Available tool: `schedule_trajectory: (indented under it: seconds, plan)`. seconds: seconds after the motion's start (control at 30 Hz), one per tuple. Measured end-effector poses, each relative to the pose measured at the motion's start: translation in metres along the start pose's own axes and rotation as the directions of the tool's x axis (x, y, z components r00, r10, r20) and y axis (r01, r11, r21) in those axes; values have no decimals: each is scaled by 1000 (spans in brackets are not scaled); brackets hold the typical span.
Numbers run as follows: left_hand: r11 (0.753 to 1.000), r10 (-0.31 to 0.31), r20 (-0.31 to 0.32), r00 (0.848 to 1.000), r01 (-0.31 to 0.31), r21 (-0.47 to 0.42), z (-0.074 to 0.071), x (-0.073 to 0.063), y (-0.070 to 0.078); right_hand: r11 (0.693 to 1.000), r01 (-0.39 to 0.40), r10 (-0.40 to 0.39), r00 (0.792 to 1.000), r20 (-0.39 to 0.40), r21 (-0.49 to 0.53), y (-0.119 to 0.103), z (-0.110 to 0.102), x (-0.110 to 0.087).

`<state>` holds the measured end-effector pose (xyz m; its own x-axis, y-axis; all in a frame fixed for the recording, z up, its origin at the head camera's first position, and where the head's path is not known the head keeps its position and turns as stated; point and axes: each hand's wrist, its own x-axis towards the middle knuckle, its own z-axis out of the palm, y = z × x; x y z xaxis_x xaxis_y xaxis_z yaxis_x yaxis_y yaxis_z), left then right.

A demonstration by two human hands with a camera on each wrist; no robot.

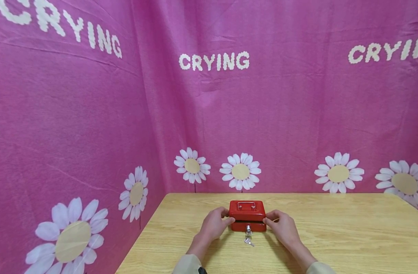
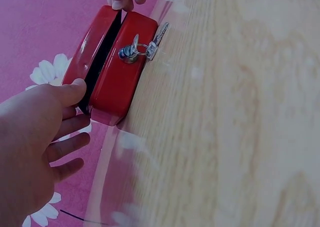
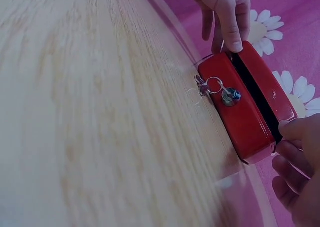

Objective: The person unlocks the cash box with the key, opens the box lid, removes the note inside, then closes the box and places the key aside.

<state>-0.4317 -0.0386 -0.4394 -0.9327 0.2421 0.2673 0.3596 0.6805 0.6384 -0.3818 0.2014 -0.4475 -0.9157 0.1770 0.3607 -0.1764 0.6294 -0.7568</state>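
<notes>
A small red metal cash box [image 1: 239, 227] sits on the wooden table, its front towards me. Its lid [image 1: 247, 217], topped by a wire handle [image 1: 246, 206], is raised a little, leaving a dark gap along the front. My left hand [image 1: 213, 225] holds the lid at its left corner, thumb on the front edge and fingers at the side. At the opposite corner my right hand [image 1: 283, 227] grips the lid the same way. A key stands in the front lock [image 2: 128, 55], and a ring with another key [image 2: 159, 39] hangs from it. The box's inside is hidden in shadow.
The light wooden table [image 1: 349, 232] stretches to both sides of the box. Behind it and on the left hangs a pink cloth [image 1: 281, 114] printed with daisies and white lettering, close to the table's far edge.
</notes>
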Motion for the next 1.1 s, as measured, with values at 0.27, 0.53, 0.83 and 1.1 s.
schedule_trajectory:
  seconds: [0.27, 0.53, 0.83, 1.1]
  plan:
    - [1000, -3, -18, 1000, 3, -13, -3, 0, 3, 1000, -10, 10, 1000, -21, 0, -2, 0, 1]
    - [998, -24, -52, 998, 21, -60, -6, 1, 10, 1000, -5, 6, 999, -38, 30, -6, 1, 3]
    - [990, -48, -101, 994, 34, -135, -2, 5, 11, 997, 29, -26, 999, -47, 71, -7, 2, 4]
    - [980, -6, -180, 984, -30, -198, 0, 8, 13, 996, 47, -44, 998, -34, 71, -13, -1, 2]
